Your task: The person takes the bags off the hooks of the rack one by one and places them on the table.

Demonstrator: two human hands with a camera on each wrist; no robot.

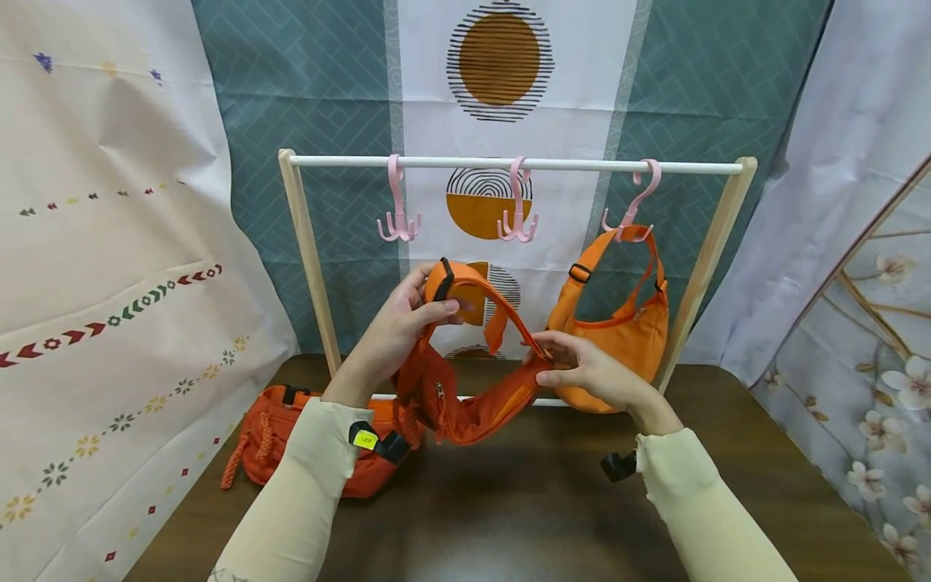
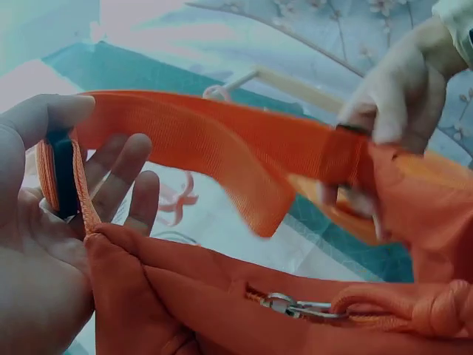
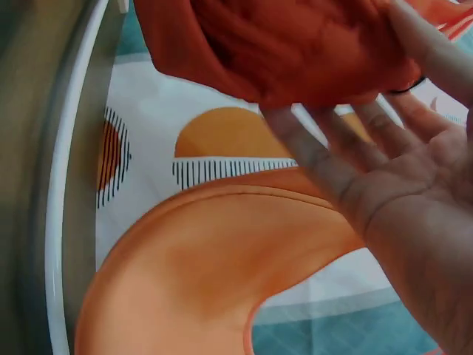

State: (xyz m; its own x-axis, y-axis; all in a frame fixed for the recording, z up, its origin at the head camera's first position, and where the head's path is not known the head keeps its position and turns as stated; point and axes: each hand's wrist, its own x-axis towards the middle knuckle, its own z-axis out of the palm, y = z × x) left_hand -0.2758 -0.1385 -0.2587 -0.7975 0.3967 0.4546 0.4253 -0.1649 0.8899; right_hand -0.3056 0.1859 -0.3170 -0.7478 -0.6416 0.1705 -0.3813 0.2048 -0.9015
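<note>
A red-orange waist bag (image 1: 465, 412) hangs in the air between my two hands, in front of the rack. My left hand (image 1: 407, 315) pinches its orange strap (image 2: 199, 137) by the black buckle (image 2: 65, 174), thumb on top. At the bag's other end, my right hand (image 1: 585, 368) grips the corner where the strap joins. The strap arches above the bag body, its loose tail dangling. In the left wrist view a silver zipper pull (image 2: 295, 305) with a knotted cord shows on the front.
On the table's left lies another red-orange waist bag (image 1: 280, 420) with braided cords. A rack's white bar (image 1: 465, 164) carries pink hooks, left (image 1: 398, 210), middle (image 1: 518, 210) and right (image 1: 631, 212). From the right hook hangs an orange shoulder bag (image 1: 618, 347), behind my right hand.
</note>
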